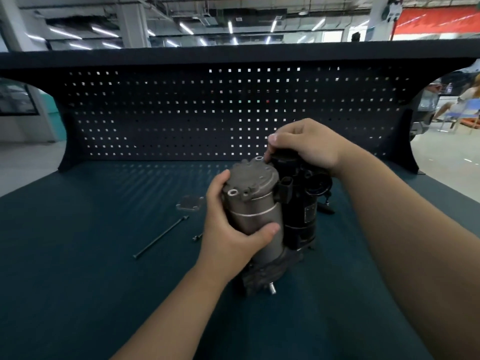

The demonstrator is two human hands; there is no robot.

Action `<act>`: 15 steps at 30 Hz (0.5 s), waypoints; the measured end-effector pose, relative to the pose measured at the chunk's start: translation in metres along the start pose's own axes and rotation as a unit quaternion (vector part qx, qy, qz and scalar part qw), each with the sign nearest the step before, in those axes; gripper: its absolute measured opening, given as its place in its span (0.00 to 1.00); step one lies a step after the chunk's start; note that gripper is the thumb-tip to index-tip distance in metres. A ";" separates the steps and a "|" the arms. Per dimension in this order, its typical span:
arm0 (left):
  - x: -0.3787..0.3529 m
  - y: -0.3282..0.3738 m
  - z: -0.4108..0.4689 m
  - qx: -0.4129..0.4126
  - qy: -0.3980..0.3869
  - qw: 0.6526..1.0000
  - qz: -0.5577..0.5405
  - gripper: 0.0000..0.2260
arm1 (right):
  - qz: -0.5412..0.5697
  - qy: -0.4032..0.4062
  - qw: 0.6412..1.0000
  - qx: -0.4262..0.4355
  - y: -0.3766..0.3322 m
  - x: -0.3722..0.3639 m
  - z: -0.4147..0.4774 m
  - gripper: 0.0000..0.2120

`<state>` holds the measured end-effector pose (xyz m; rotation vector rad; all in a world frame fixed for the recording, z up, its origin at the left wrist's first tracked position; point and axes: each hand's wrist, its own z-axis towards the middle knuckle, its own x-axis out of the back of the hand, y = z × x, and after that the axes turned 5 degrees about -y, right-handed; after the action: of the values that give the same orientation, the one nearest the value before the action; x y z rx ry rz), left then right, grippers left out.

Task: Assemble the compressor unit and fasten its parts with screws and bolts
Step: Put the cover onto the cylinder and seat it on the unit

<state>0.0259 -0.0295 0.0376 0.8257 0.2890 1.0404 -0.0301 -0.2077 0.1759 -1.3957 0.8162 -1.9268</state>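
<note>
Two hands on the compressor unit (pixel 293 222), which stands upright on the counter (pixel 78 255): our left hand (pixel 228 229) wraps the grey cylinder (pixel 257 203), thumb across its front; our right hand (pixel 309 144) curls over the black cap (pixel 285 158) atop the dark motor side. We judge we're seating parts, w/ bolts not yet in. To do it well: clamp the cylinder firm w/ the left, line up the lug holes, press down square, no tilt. Long bolt (pixel 161 236), short screw (pixel 197 237) & a flat plate (pixel 189 203) lie just left of the unit, not touching it. Room: counter runs wide to the left & toward us; pegboard (pixel 181 113) stands behind, so we'd swing elbows sideways, not fwd.
</note>
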 end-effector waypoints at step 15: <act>-0.010 -0.001 0.023 0.005 -0.036 0.999 0.031 0.42 | -0.405 0.199 0.889 0.080 0.002 -0.076 -0.055 0.25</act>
<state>0.0354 -0.0489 0.0507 0.8841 0.2087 1.0663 -0.0630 -0.1428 0.1167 -1.3700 0.2045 -2.9088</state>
